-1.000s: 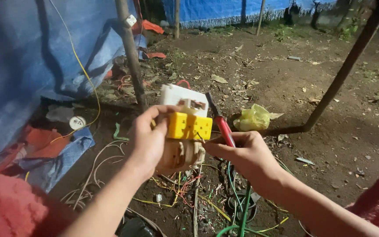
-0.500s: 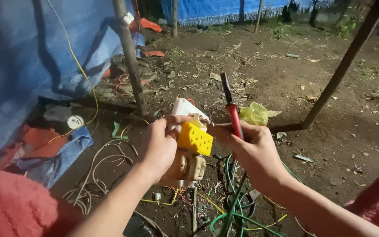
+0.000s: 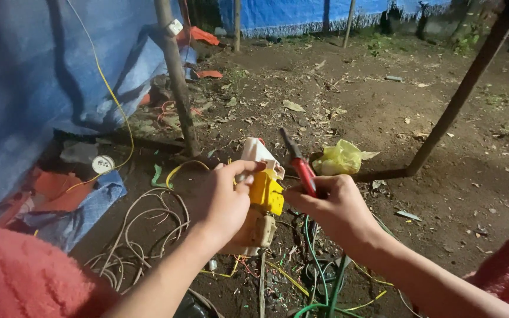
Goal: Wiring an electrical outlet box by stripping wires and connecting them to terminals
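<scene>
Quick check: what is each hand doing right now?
Left hand: closed on a yellow and cream electrical fitting.
Right hand: closed on a red-handled tool, tip pointing up.

Yellow block [image 3: 267, 192]: smooth plastic, slightly glossy. White housing [image 3: 258, 152] behind it and beige part [image 3: 260, 229] below: plastic, matt, scuffed. Tool [image 3: 299, 162]: red glossy plastic grip, dark dull metal tip. Wires [image 3: 142, 227]: plastic-sheathed, smooth, dirty white, green, yellow. Tarp [image 3: 36, 76]: blue woven plastic sheet, faint sheen, creased. Pole [image 3: 175, 76]: rough wood. Yellow bag [image 3: 340, 158]: thin crinkled plastic film. Ground [image 3: 384, 112]: bare soil, rough, matt. Sleeves [image 3: 25, 277]: red fuzzy knit cloth.
</scene>
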